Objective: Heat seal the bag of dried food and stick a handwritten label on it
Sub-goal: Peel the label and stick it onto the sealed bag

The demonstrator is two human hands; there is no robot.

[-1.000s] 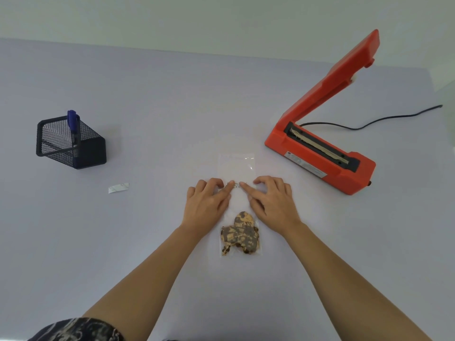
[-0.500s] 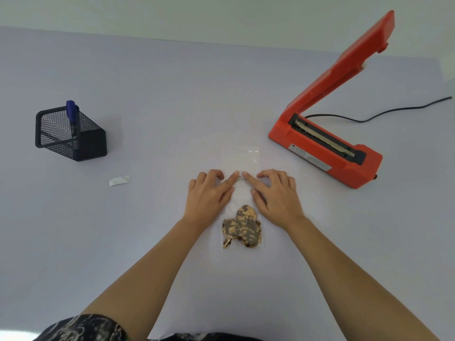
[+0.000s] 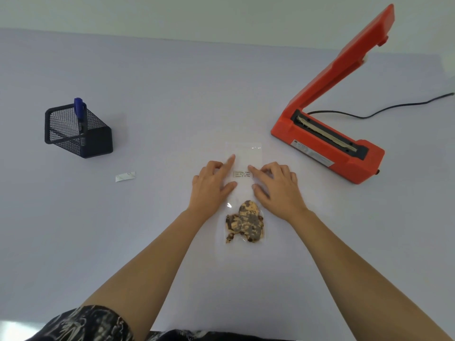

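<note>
Two hands are laid flat and empty on the clear bag (image 3: 243, 153), the left hand (image 3: 212, 187) and right hand (image 3: 277, 187) flanking a small written label (image 3: 242, 174). Poorly pressed label edges may lift or crease on the slippery film. Dried food (image 3: 246, 223) is bunched at the near end. Nothing is blocked: the sealer (image 3: 327, 146) stands open to the right, the pen holder (image 3: 78, 131) and backing strip (image 3: 125, 176) well left on the tabletop (image 3: 160, 94).

The bag (image 3: 243, 157) is clear, glossy plastic film catching glare over rough, mottled dried food (image 3: 246, 223), its label (image 3: 242, 174) matt paper, while the sealer (image 3: 330, 112) is smooth orange plastic (its sealing strip looks metallic), the pen holder (image 3: 76, 131) black wire mesh, the table (image 3: 147, 82) matt.
</note>
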